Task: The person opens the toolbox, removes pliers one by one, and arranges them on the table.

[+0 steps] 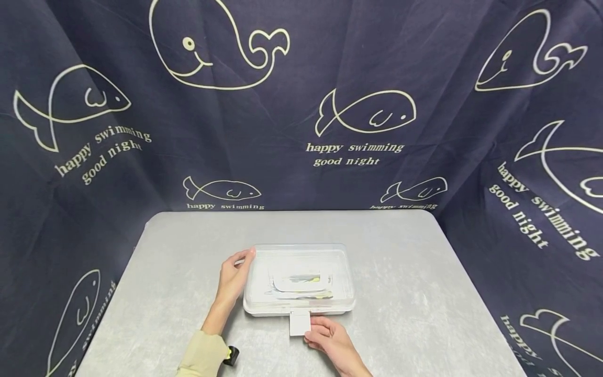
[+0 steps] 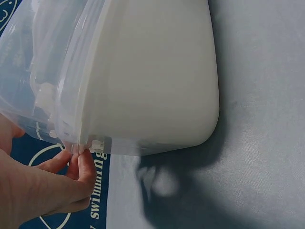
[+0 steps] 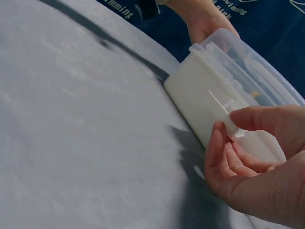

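Observation:
A storage box with a white body and a clear lid rests on the table. Blurred dark and yellow items show through the lid; their kind is unclear. At the box's left side, my left hand grips the lid's rim, thumb higher on the lid and fingertips curled at the rim's underside. My right hand pinches a white latch flap at the middle of the front side. In the right wrist view that flap stands out from the wall, between thumb and fingers.
The grey table carries the box near its middle. A dark blue curtain with white fish drawings hangs behind and at both sides. A black device sits at the left sleeve.

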